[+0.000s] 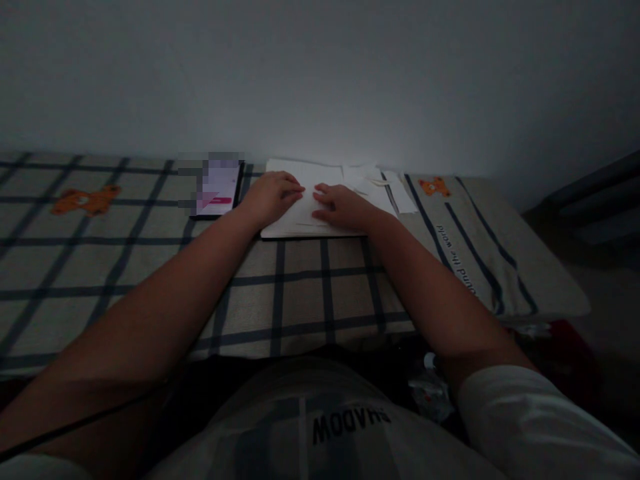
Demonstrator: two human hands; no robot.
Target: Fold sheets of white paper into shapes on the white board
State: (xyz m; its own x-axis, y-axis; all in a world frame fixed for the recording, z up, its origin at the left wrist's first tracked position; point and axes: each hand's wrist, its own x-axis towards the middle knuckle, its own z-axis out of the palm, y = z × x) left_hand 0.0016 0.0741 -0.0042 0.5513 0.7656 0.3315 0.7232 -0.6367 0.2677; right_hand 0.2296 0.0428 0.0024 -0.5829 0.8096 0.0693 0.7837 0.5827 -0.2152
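Nearest the camera, along the bottom of the frame, a pale shirt [320, 427] with dark lettering is filling the lower middle, and a white sleeve [530, 413] is showing at the lower right. Two bare forearms are reaching from the lower corners up toward the middle of the frame.

Both hands are resting on a white sheet of paper [300, 220] that is lying just above the centre of the picture, on a checked cloth [300, 300] with dark stripes. The left hand [270, 197] is lying palm down on the sheet's left part, fingers loosely curled and pointing right, pressing on the paper rather than gripping it. The right hand [343, 207] is lying palm down on the sheet's right part, fingers pointing left, also pressing flat with nothing closed inside it. The fingertips of the two hands are nearly meeting over the middle of the sheet.

Just to the left of the left hand, a phone [217, 190] with a lit screen is lying flat on the cloth. To the upper right of the right hand, more white papers [385, 187] are lying loosely overlapped, touching the sheet's far right edge. Orange bear prints are showing on the cloth at the left [85, 200] and right [434, 187] of the frame. A plain pale wall [320, 73] is filling the upper half. The scene is dim, so fine detail on the paper is impossible to tell.
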